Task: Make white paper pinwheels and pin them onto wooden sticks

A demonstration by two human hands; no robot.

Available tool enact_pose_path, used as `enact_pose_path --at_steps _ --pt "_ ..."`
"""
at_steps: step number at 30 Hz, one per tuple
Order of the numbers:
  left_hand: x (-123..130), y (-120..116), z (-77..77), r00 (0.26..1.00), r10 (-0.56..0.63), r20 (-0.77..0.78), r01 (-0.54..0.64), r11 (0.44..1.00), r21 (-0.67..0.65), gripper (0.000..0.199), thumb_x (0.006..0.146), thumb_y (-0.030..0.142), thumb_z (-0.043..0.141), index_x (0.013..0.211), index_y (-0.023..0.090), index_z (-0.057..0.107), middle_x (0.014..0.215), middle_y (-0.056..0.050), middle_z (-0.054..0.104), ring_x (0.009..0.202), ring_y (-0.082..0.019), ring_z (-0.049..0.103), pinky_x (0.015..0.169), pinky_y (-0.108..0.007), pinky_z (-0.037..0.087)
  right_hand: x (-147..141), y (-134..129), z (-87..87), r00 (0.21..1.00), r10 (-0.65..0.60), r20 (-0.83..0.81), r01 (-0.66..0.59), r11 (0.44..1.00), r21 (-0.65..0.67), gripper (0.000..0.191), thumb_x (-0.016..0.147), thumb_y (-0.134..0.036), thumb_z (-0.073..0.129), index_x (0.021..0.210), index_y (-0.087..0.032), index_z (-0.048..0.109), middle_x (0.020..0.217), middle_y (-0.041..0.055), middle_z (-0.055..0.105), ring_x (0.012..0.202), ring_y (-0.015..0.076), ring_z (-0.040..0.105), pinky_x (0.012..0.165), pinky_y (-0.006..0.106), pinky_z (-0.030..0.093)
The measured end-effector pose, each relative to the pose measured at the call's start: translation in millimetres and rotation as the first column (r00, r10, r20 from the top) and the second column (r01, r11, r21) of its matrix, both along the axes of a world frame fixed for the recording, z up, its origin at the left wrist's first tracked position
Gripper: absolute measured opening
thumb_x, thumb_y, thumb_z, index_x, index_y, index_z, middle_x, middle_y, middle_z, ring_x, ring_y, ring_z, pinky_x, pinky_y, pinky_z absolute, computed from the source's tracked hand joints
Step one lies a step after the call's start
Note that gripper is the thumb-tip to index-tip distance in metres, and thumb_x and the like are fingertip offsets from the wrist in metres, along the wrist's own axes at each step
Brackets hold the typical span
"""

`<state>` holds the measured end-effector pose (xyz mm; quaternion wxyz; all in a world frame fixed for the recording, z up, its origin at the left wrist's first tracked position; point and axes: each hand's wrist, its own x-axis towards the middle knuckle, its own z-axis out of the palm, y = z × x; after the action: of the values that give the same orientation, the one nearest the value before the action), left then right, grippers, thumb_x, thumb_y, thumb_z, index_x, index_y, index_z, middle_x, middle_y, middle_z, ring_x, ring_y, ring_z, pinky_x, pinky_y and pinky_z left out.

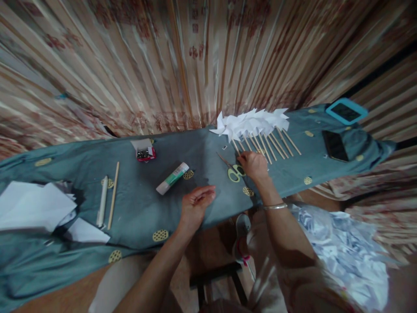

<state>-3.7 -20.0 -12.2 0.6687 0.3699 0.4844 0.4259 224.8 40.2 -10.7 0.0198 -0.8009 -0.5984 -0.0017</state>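
White paper pinwheels [254,122] on wooden sticks lie overlapped in a row on the cloth-covered table. My right hand [254,166] is closed at the lower end of the leftmost pinwheel's stick [236,148]; its fingertips are partly hidden. Beside that hand lie scissors [233,174] with yellow-green handles, blades pointing up and left. Over the table's near edge my left hand [194,208] hovers with nothing in it, fingers stretched to the right and the thumb a little apart. A glue stick [172,178] with a green label lies just beyond it.
Left of the glue are a red box of small metal pieces [145,153], a wooden stick [113,195], a whitish pen-like tube [102,202] and white paper sheets [35,206]. At right lie a dark phone [335,145] and a blue-framed device [347,111]. A bag of crumpled paper [345,252] stands below.
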Motion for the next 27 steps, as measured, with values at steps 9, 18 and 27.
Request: enact_pose_path --at_steps 9,18,27 --pt "-0.1 0.3 -2.2 1.0 -0.001 0.012 0.001 1.0 0.008 0.024 0.057 0.03 0.084 0.078 0.02 0.081 0.072 -0.002 0.071 0.068 -0.014 0.064 0.07 -0.026 0.052 -0.9 -2.3 1.5 1.0 -0.006 0.016 0.007 1.0 -0.029 0.026 0.095 -0.034 0.054 0.098 -0.016 0.073 0.095 0.0168 0.076 0.087 0.0284 0.07 0.073 0.034 0.045" --pt "-0.7 0.7 -0.6 1.0 0.003 0.0 -0.003 1.0 0.003 0.024 0.055 0.032 0.086 0.076 0.021 0.081 0.074 -0.003 0.074 0.069 -0.015 0.064 0.07 -0.026 0.052 -5.1 -3.3 6.2 1.0 -0.021 -0.006 0.021 0.999 -0.038 0.027 0.095 -0.035 0.054 0.1 -0.015 0.072 0.096 0.0186 0.075 0.089 0.0292 0.07 0.074 0.035 0.045" --pt "0.4 1.3 -3.1 1.0 -0.004 -0.015 0.005 1.0 0.014 0.025 0.055 0.033 0.085 0.076 0.021 0.081 0.073 -0.003 0.073 0.069 -0.015 0.064 0.071 -0.027 0.052 -3.5 -6.1 4.9 1.0 -0.012 0.018 0.012 1.0 -0.006 0.026 0.094 -0.036 0.055 0.096 -0.017 0.073 0.094 0.0159 0.077 0.086 0.027 0.071 0.072 0.032 0.045"
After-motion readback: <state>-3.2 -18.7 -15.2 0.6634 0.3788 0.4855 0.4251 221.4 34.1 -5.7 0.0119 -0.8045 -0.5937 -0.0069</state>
